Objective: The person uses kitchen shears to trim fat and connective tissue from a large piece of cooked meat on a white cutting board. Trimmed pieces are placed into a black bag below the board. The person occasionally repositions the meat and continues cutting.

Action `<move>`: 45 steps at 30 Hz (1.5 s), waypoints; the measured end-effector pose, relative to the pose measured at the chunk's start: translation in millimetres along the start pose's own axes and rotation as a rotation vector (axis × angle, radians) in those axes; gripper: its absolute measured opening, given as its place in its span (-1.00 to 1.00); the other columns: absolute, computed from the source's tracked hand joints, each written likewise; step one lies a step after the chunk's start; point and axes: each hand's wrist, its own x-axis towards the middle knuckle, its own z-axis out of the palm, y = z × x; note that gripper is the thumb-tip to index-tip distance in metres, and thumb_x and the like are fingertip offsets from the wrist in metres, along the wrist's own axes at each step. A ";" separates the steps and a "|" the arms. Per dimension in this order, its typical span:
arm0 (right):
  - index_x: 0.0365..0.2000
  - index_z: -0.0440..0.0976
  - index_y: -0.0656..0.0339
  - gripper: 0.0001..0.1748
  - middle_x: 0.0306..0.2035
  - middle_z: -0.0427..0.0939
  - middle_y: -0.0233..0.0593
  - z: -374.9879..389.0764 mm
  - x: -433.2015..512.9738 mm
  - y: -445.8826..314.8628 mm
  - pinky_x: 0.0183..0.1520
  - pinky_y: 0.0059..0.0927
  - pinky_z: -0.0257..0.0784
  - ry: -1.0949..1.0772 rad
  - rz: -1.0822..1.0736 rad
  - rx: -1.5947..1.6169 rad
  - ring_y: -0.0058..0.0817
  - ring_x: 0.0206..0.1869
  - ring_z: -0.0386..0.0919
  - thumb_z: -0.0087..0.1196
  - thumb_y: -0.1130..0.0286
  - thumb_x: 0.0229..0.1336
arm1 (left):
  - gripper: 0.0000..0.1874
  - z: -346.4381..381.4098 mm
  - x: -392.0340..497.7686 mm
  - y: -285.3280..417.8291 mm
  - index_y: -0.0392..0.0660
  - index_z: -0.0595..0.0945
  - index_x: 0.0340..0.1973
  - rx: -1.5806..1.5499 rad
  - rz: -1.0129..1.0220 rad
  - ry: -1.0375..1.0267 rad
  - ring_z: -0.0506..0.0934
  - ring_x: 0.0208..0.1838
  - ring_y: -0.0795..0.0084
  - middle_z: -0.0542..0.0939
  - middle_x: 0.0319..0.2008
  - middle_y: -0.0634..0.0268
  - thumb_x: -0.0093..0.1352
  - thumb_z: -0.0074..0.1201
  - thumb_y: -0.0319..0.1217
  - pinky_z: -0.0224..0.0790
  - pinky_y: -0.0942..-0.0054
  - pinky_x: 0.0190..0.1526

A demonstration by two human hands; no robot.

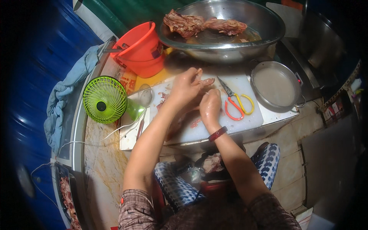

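Observation:
Over a white cutting board [244, 86], my left hand [187, 84] is bent at the wrist, its fingers pointing right. Close beside it, my right hand [210, 105] is curled with its knuckles up. Whatever lies between or inside the fingers is hidden or blurred. Reddish meat scraps [161, 101] lie on the board left of my left wrist, and a small meat shred [196, 123] is near my right wrist. A larger meat piece [178, 125] shows partly in shadow under my forearms. Scissors [234, 100] with one red and one yellow handle lie right of my right hand.
Behind the board, a large steel basin [230, 47] holds two big meat pieces [184, 24]. An orange bucket [143, 54] and a green fan [105, 99] with a white cable [100, 141] stand left. At right is a metal pot [274, 83] of cloudy liquid.

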 end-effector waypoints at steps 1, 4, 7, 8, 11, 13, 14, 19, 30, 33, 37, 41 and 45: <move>-0.27 0.42 0.47 -0.83 -0.22 0.43 0.17 -2.8 2.2 0.1 -0.04 -0.01 0.38 0.028 0.001 0.012 0.15 -0.19 0.45 -0.07 0.59 0.10 | -0.74 -2.9 -0.8 -0.1 -0.27 0.47 -0.36 -0.018 -0.042 0.012 0.44 -0.45 0.34 0.50 -0.51 0.08 0.24 0.26 -0.41 0.38 0.41 -0.28; -0.27 0.43 0.42 -0.81 -0.19 0.42 0.12 -14.6 9.3 -2.5 -0.01 -0.01 0.34 0.014 0.019 0.128 0.12 -0.12 0.41 -0.05 0.62 0.04 | -0.73 -8.8 0.8 -0.9 -0.25 0.50 -0.34 0.025 0.004 0.019 0.42 -0.43 0.42 0.52 -0.51 0.13 0.25 0.28 -0.38 0.38 0.42 -0.28; -0.24 0.45 0.39 -0.74 -0.12 0.43 0.06 -21.7 11.7 -14.4 0.04 -0.06 0.32 0.027 -0.389 0.123 0.07 -0.05 0.38 0.01 0.61 -0.03 | -0.66 -9.1 0.8 -0.4 -0.26 0.50 -0.34 0.037 0.036 0.036 0.43 -0.47 0.36 0.51 -0.53 0.08 0.25 0.30 -0.28 0.36 0.37 -0.34; -0.36 0.54 0.34 -0.82 -0.20 0.50 -0.01 -24.3 9.9 -17.9 0.10 -0.07 0.29 -0.043 -0.474 0.042 0.00 0.00 0.35 0.10 0.56 -0.08 | -0.62 -8.7 0.6 -0.1 -0.28 0.49 -0.36 0.029 0.040 0.036 0.44 -0.51 0.29 0.51 -0.54 0.02 0.25 0.30 -0.23 0.36 0.32 -0.38; -0.54 0.59 0.28 -0.94 -0.38 0.53 -0.09 -32.3 -0.4 -22.5 0.08 -0.04 0.27 -0.265 -0.713 -0.153 -0.04 -0.04 0.38 0.14 0.52 -0.10 | -0.55 -7.1 -0.7 1.3 -0.29 0.45 -0.43 0.010 0.043 0.048 0.43 -0.56 0.22 0.50 -0.57 -0.03 0.24 0.31 -0.16 0.36 0.28 -0.44; -0.67 0.58 0.27 -0.80 -0.54 0.53 -0.08 -30.8 -1.3 -23.4 0.00 -0.01 0.29 -0.294 -0.739 -0.030 -0.07 -0.19 0.44 0.16 0.37 -0.07 | -0.53 -6.7 -2.0 2.6 -0.29 0.42 -0.47 0.019 0.049 0.063 0.40 -0.57 0.24 0.49 -0.58 -0.02 0.24 0.32 -0.15 0.35 0.30 -0.45; -0.68 0.58 0.29 -0.76 -0.56 0.54 -0.06 -29.8 -0.4 -22.9 -0.02 -0.02 0.29 -0.333 -0.725 -0.012 -0.08 -0.23 0.45 0.15 0.33 -0.06 | -0.53 -7.0 -2.9 3.4 -0.29 0.41 -0.48 0.019 0.061 0.064 0.40 -0.56 0.30 0.48 -0.59 -0.01 0.24 0.33 -0.16 0.35 0.31 -0.45; -0.75 0.55 0.27 -0.63 -0.67 0.52 -0.04 -30.3 11.1 -19.2 -0.07 -0.01 0.33 -0.523 -0.790 -0.002 -0.07 -0.47 0.49 0.08 0.23 0.01 | -0.69 -14.7 -7.5 9.0 -0.25 0.50 -0.35 -0.015 -0.061 -0.010 0.38 -0.41 0.53 0.47 -0.54 0.20 0.25 0.32 -0.33 0.34 0.46 -0.31; -0.60 0.59 0.16 -0.66 -0.46 0.55 -0.24 -31.8 1.7 -20.0 -0.02 -0.10 0.34 -0.510 -0.929 -0.016 -0.21 -0.17 0.48 0.13 0.13 0.09 | -0.68 -29.7 -13.1 2.7 -0.17 0.40 -0.49 -0.207 -0.035 -0.002 0.20 -0.42 0.65 0.27 -0.55 0.49 0.26 0.31 -0.38 0.12 0.62 -0.38; -0.59 0.56 0.17 -0.68 -0.42 0.54 -0.25 -34.7 0.0 -14.8 0.00 -0.15 0.32 -0.615 -0.892 -0.106 -0.23 -0.15 0.45 0.17 0.14 0.07 | -0.67 -35.3 -13.4 1.5 -0.14 0.40 -0.50 -0.279 -0.042 -0.028 0.19 -0.42 0.68 0.27 -0.53 0.51 0.26 0.31 -0.38 0.08 0.64 -0.38; -0.50 0.49 0.20 -0.77 -0.38 0.47 -0.22 -37.3 -2.7 -6.0 -0.01 -0.12 0.31 -0.615 -0.927 -0.005 -0.20 -0.19 0.38 0.17 0.25 0.08 | -0.67 -39.6 -16.1 1.3 -0.11 0.39 -0.51 -0.441 -0.071 -0.037 0.19 -0.42 0.70 0.29 -0.51 0.53 0.25 0.32 -0.37 0.03 0.65 -0.39; -0.46 0.49 0.20 -0.78 -0.38 0.42 -0.25 -35.7 -8.1 -1.2 -0.01 -0.18 0.30 -0.594 -0.938 0.007 -0.21 -0.18 0.35 0.17 0.25 0.08 | -0.65 -40.7 -18.2 -0.5 -0.10 0.39 -0.50 -0.593 -0.041 -0.012 0.18 -0.42 0.71 0.29 -0.51 0.54 0.23 0.35 -0.35 0.00 0.66 -0.39; -0.44 0.49 0.21 -0.77 -0.37 0.41 -0.25 -38.3 -10.8 -3.2 0.02 -0.18 0.28 -0.621 -0.865 0.026 -0.19 -0.17 0.34 0.16 0.23 0.09 | -0.65 -40.8 -18.0 0.5 -0.11 0.40 -0.50 -0.474 -0.038 -0.014 0.17 -0.42 0.69 0.28 -0.51 0.54 0.23 0.35 -0.35 0.00 0.65 -0.39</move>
